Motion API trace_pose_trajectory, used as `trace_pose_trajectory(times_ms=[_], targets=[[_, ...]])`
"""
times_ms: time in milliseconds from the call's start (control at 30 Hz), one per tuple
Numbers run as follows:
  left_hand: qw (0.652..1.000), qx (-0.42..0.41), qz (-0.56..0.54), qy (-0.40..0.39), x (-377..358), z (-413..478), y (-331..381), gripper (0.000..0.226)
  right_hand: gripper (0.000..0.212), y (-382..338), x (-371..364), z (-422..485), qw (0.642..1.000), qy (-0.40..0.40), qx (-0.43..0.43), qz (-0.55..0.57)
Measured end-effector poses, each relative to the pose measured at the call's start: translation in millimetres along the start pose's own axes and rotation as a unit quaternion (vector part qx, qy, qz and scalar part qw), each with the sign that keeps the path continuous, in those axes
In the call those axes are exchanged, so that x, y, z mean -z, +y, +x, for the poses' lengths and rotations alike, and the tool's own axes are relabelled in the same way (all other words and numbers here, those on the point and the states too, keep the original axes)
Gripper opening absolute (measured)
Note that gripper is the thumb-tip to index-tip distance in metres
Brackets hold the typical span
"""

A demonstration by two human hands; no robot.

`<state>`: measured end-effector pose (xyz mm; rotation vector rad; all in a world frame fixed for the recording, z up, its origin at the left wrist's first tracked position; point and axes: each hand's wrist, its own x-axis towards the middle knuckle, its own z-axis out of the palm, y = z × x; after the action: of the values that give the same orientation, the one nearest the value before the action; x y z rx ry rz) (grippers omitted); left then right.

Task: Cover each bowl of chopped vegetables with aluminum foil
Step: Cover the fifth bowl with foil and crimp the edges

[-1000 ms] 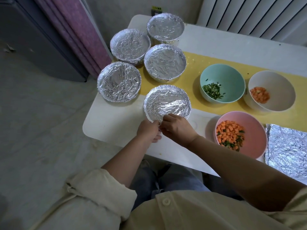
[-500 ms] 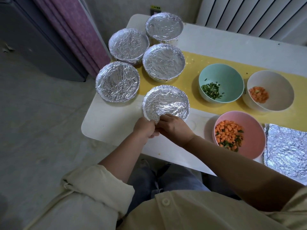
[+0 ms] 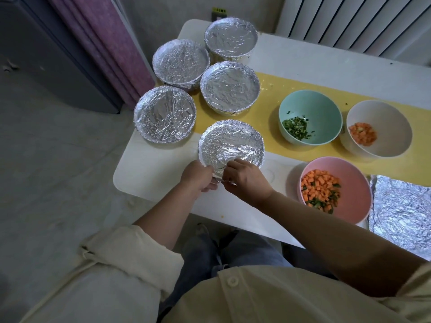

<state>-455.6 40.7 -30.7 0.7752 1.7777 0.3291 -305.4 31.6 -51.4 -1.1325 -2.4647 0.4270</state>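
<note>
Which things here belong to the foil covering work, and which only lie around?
In the job: left hand, right hand, near foil-covered bowl, teal bowl, white bowl, pink bowl, spare foil sheet.
Lying about: yellow mat, radiator, curtain.

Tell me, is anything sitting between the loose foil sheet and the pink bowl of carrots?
Nothing visible: the foil sheet lies directly to the right of the pink bowl, their edges meeting in this view.
</note>
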Motion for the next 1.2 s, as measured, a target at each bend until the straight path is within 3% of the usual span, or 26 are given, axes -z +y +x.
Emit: trace_pose_trajectory(times_ms=[167,333,667,833,1033,1200], targets=[[0.997,0.056,-0.050,-0.028,-10.2,-8.8,-6.6,0.028,0.015,-0.5,-0.5,1.5,1.000,0.000,-0.001,0.006],[0.997,0.036,-0.070,-0.017,-13.7,-8.2,-4.8,0.020,0.018,-1.0,-3.1,3.0,1.000,0.011,0.003,0.018],[0.998,0.053,-0.029,-0.016,-9.2,-9.9,0.4,0.031,0.012,15.0,8.9,-1.5,0.994,-0.038,0.006,0.098],[0.997,0.069,-0.015,-0.014,-11.3,-6.9,5.3,0.027,0.017,16.0,3.9,-0.4,0.998,-0.023,-0.010,0.065],[0.998,0.065,-0.006,0.002,-9.5,-6.7,9.5,0.027,0.022,7.0,0.4,6.1,0.999,0.015,0.050,0.000],[0.997,0.073,-0.005,-0.020,-7.4,-11.0,8.6,0.036,0.018,3.1,-3.0,10.1,0.998,0.026,0.052,-0.004]])
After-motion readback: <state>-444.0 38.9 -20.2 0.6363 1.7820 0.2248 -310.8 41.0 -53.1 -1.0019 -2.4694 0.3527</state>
